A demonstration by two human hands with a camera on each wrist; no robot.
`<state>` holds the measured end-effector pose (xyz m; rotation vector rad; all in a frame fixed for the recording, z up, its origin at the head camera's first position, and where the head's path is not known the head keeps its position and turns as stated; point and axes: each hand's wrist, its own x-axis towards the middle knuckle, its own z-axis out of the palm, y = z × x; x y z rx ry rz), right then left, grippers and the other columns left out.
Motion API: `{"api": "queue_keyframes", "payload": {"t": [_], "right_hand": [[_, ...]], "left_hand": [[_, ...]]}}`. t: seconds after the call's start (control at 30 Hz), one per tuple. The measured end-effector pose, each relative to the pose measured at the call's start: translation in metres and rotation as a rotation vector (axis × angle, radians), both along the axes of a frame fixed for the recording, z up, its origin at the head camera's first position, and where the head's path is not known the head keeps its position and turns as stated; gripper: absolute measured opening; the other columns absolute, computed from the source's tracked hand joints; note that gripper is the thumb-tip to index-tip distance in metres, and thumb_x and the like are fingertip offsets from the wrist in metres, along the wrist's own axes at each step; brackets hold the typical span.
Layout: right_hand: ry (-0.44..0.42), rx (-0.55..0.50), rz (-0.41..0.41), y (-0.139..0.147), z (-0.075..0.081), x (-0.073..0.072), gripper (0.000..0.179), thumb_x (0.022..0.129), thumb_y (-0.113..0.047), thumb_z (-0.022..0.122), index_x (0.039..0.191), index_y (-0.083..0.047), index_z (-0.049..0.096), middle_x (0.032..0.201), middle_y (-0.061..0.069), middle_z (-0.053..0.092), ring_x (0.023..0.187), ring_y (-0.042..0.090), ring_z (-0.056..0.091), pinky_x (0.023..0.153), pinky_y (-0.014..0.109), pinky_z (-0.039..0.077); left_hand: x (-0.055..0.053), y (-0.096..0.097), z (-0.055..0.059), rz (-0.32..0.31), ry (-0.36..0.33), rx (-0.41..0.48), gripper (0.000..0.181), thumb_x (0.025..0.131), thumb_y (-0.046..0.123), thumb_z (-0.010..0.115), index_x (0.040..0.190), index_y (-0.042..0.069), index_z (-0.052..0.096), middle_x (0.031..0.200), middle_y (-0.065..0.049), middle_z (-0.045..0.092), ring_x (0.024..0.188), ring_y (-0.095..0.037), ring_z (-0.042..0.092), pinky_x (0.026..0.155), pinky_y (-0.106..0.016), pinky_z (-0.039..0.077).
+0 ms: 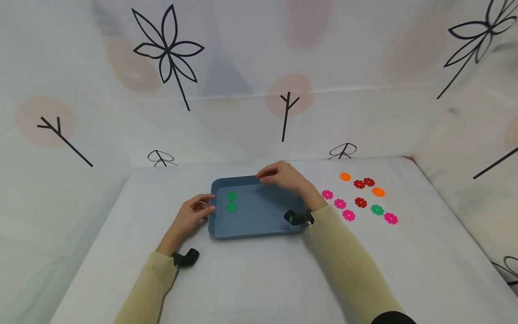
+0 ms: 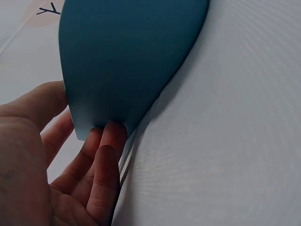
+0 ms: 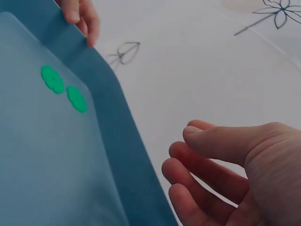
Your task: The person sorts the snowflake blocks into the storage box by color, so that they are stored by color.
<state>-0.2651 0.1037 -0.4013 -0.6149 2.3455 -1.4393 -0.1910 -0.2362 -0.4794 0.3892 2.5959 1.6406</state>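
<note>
A blue-grey tray (image 1: 259, 231) lies on the table, with two green flower-shaped discs (image 1: 232, 202) near its left end. My left hand (image 1: 190, 216) holds the tray's left end; in the left wrist view its fingers (image 2: 109, 162) press the outer wall while the thumb reaches the rim. Over the tray's far edge is my right hand (image 1: 283, 176). Its fingers are loosely bent, the thumb (image 3: 202, 139) close to the index finger, and nothing shows between them in the right wrist view.
Right of the tray, several flower-shaped discs lie on the white table: pink (image 1: 340, 204), red (image 1: 360, 202), orange (image 1: 378, 192) and one green disc (image 1: 377, 209). A pale patterned sheet (image 1: 243, 126) rises behind the table and along both sides.
</note>
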Motion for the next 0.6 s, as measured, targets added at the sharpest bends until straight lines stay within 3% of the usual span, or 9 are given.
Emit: {"api": "queue_keyframes", "payload": {"t": [0.27,0.43,0.6], "right_hand": [[0.079,0.097,-0.124,0.049,0.012,0.005,0.025,0.096,-0.018,0.068,0.119,-0.008,0.072,0.114,0.006,0.07,0.105,0.024,0.063,0.096,0.045,0.048],[0.09,0.184,-0.191,0.093,0.003,0.012,0.03,0.098,-0.019,0.065,0.125,-0.005,0.068,0.118,0.012,0.067,0.109,0.031,0.06,0.096,0.049,0.048],[0.073,0.267,-0.251,0.144,-0.008,0.029,0.035,0.098,-0.02,0.065,0.129,-0.004,0.064,0.126,0.017,0.063,0.113,0.035,0.057,0.094,0.051,0.049]], "left_hand": [[0.002,-0.004,0.0,-0.007,0.026,0.021,0.038,0.094,0.015,0.071,0.13,0.004,0.064,0.108,-0.015,0.057,0.085,-0.016,0.061,0.067,-0.027,0.052],[0.002,-0.002,-0.001,0.0,0.003,0.014,0.037,0.095,0.011,0.07,0.13,0.001,0.063,0.109,-0.017,0.057,0.086,-0.018,0.061,0.069,-0.029,0.052],[0.0,-0.001,-0.001,-0.006,0.02,0.005,0.039,0.095,0.007,0.068,0.131,-0.005,0.06,0.109,-0.021,0.056,0.085,-0.019,0.06,0.068,-0.031,0.053]]}}
